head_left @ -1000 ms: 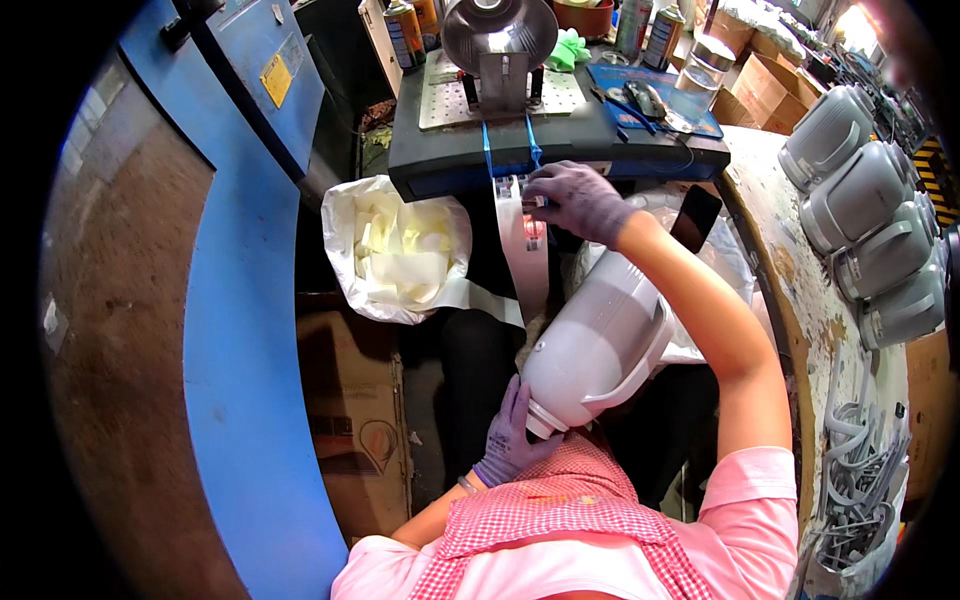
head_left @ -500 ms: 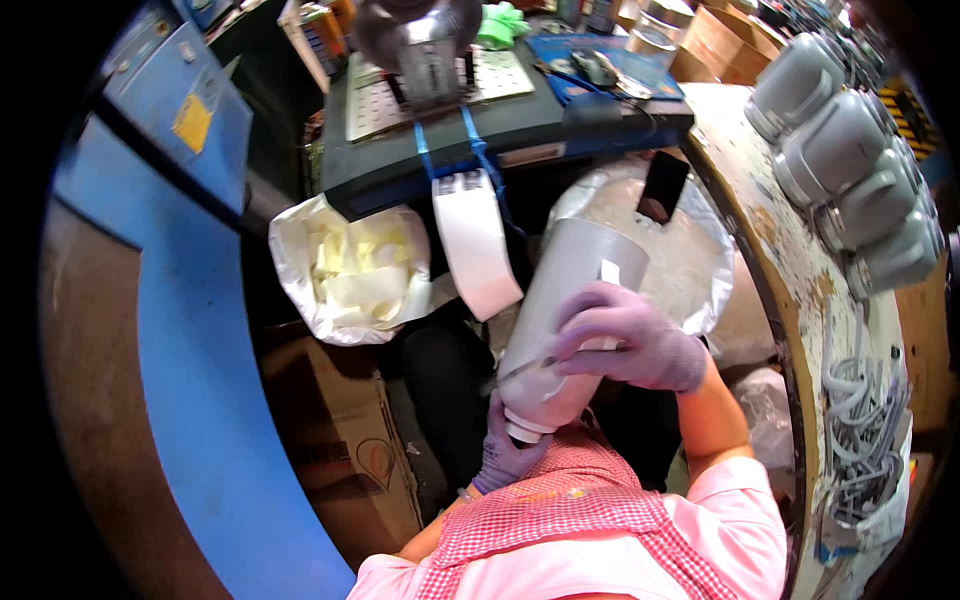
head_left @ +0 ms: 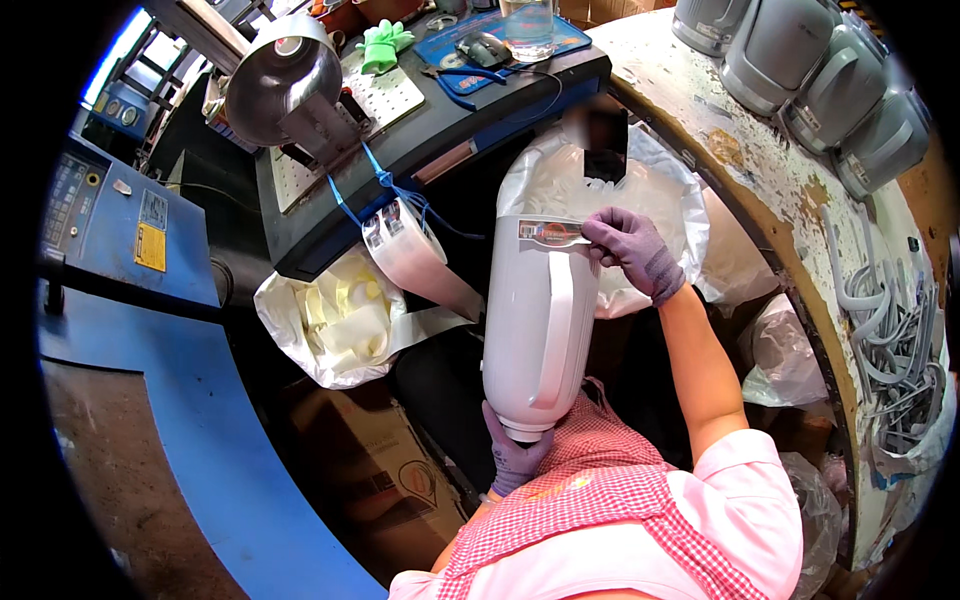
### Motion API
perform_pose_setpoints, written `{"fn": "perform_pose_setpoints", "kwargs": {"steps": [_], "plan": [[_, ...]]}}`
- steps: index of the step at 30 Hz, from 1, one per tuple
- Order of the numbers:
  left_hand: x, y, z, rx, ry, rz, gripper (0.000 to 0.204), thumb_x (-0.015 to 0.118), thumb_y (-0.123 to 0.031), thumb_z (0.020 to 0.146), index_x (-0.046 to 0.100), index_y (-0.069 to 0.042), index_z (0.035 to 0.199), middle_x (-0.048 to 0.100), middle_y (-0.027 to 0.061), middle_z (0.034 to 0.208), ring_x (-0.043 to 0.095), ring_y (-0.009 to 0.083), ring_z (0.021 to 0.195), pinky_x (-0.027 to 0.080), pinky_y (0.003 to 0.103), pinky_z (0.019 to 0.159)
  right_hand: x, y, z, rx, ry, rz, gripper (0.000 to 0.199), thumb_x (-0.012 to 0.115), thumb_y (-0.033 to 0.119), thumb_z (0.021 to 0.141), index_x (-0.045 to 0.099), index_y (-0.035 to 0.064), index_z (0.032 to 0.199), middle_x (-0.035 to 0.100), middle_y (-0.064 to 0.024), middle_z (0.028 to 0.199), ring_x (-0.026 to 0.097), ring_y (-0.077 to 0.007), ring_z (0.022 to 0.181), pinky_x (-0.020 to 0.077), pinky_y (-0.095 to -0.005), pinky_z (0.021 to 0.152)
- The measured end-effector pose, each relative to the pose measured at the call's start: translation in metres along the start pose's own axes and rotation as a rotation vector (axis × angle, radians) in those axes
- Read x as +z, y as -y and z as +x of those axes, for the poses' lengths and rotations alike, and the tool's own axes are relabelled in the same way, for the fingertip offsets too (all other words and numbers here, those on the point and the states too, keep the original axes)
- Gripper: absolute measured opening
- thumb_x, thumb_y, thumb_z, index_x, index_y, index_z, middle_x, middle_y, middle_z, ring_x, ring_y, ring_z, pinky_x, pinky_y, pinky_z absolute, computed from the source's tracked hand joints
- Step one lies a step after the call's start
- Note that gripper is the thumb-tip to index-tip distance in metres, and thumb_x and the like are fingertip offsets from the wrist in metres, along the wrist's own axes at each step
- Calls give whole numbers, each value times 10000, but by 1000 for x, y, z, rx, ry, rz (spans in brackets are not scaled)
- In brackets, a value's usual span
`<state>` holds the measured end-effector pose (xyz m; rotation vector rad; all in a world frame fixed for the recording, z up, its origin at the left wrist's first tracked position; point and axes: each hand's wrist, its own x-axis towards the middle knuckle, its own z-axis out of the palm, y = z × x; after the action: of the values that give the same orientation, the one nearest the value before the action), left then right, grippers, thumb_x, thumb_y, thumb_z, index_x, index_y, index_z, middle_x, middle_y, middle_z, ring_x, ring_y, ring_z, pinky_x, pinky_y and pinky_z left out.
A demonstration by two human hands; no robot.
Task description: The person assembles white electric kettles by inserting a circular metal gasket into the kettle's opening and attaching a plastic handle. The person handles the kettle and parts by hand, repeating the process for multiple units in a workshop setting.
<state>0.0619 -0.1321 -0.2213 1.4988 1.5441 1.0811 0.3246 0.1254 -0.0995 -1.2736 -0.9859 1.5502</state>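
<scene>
A pale grey jug [head_left: 515,320], like a thermos jug with a long handle [head_left: 556,330], lies lengthwise in front of me, its narrow neck toward my body. My gloved left hand [head_left: 516,458] is closed around the neck end. At the far, wide end, a small printed label [head_left: 548,232] sits across the jug's wall. My gloved right hand [head_left: 637,250] pinches that label's right end between thumb and fingers. Left of the jug, a roll of labels [head_left: 405,237] hangs on blue cord from the dark table, its pale strip trailing toward the jug.
On the dark table [head_left: 440,125] are a metal bowl-shaped holder [head_left: 285,85], pliers [head_left: 465,80] and a green glove [head_left: 382,46]. White-lined bins [head_left: 330,320] flank the jug. More grey jugs [head_left: 780,55] and loose handles [head_left: 880,350] crowd the worn right-hand bench. A blue machine [head_left: 140,230] stands left.
The jug has straightened and turned, so its handle and label face up. My right hand has moved from the jug's neck half to the label at the far end. The view has shifted right.
</scene>
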Motion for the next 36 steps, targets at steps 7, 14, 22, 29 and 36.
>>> {"fn": "perform_pose_setpoints", "kwargs": {"steps": [7,14,22,29,36], "plan": [[5,-1,2,60,-51,0,1186,849,-200,733,38,10,1572,473,277,1419,577,375,1231,497,431,994,-6,-7,-3,-2,21,77,218,715,259,940,670,56,1008,642,29,809,574,-18,659,481,-167,616],[3,5,2,81,-39,34,1205,852,-183,735,11,-2,1579,468,268,1435,569,358,1252,491,424,1001,-8,-12,0,-9,41,113,218,717,252,939,655,55,1009,642,24,818,573,-17,655,486,-164,619],[6,6,3,69,-54,-12,1202,852,-182,735,17,-9,1582,484,272,1427,577,365,1247,488,426,1005,-7,-15,0,-21,30,125,218,718,248,938,650,52,1004,643,17,809,579,-17,661,489,-163,614],[4,7,2,52,-42,-5,1203,854,-185,733,20,-4,1581,478,268,1436,571,360,1256,486,426,1010,0,-11,-3,-45,-26,82,202,719,218,929,654,33,978,651,5,804,603,-50,678,499,-197,623],[2,5,2,69,-34,-14,1199,851,-174,739,15,4,1580,458,267,1451,552,351,1274,471,420,1028,-43,-3,6,-157,-159,-914,392,735,346,832,673,10,1024,712,-141,851,704,-245,816,556,-347,803]]}}
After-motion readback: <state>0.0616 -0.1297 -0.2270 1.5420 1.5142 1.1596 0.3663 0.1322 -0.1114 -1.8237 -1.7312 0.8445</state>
